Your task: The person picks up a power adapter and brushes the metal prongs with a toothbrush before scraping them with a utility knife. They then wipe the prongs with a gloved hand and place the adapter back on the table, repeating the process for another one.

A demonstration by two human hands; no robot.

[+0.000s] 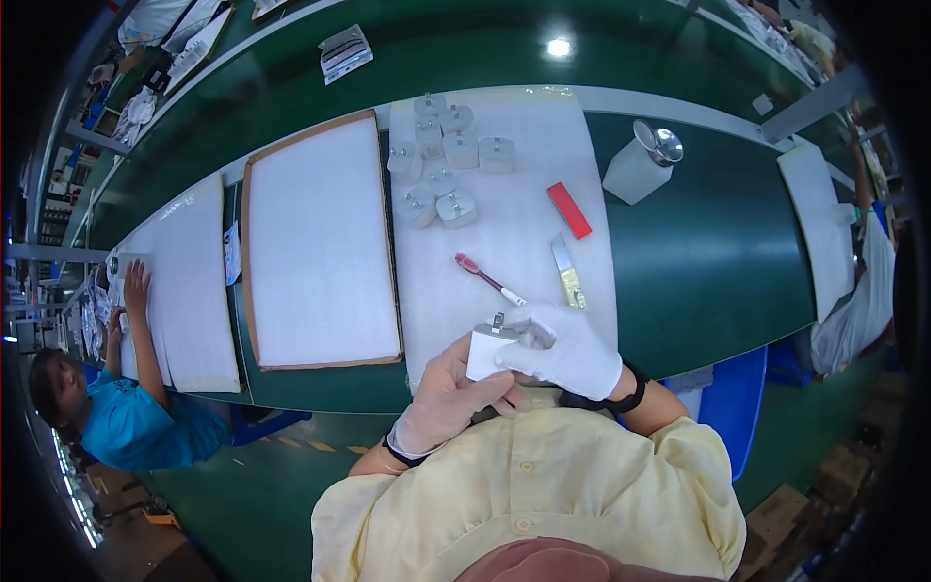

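Note:
In front of my chest is a small white block with a grey top and metal prongs, which looks like a power adapter (493,349). My left hand (448,400), in a thin translucent glove, is closed around its lower left side. My right hand (567,351), in a white glove, grips it from the right with thumb and fingers. A toothbrush (490,278) with a reddish head lies just beyond, its handle end close to my right fingers. A knife (567,272) with a yellowish wrapped handle and a red bar (569,210) rest farther right on the white mat (529,223).
Several similar adapters (461,148) stand grouped at the mat's far side. To the left is a brown-edged white tray (315,252); to the right, a white bottle with a metal top (640,167). A co-worker in blue (145,417) works at the far left. A blue bin (742,412) stands below the table's right edge.

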